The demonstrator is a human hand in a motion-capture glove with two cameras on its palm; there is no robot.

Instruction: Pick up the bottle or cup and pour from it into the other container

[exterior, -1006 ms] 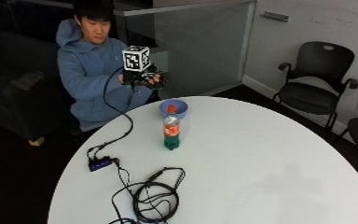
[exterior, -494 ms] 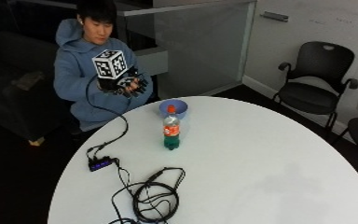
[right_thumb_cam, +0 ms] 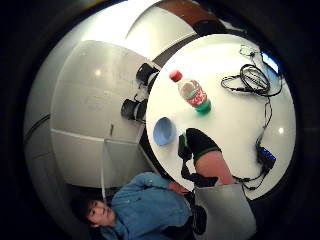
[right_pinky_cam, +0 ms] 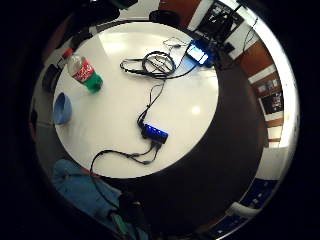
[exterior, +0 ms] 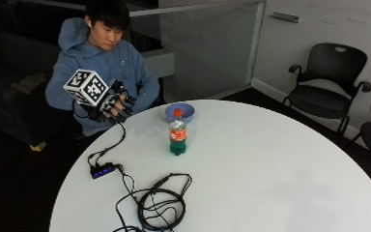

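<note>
Raised above the near edge of the round white worktop (exterior: 269, 174), the gloved right hand (exterior: 111, 104) is seen in front of the seated person's chest, with its fingers spread and relaxed and nothing held in it. It is kept well apart from the bottle and the bowl, off to the side where the person sits.

A clear plastic bottle (exterior: 177, 137) with a red cap, a red label and a green base is shown standing upright on the worktop. A blue bowl (exterior: 179, 112) is placed just behind it, close to the worktop's edge and nearest the person. The two are set close together, but whether they touch cannot be told.

A small black hub with blue lights (exterior: 102, 169) is seen lying on the worktop near its edge, and a coil of black cable (exterior: 160, 205) is laid further along. In the palm views the bottle (right_thumb_cam: 192, 93) and bowl (right_thumb_cam: 163, 131) are seen from above, side by side on the white surface. The person is dressed in a blue hooded top (exterior: 95, 60). A black office chair (exterior: 330, 89) is placed against the far wall.
</note>
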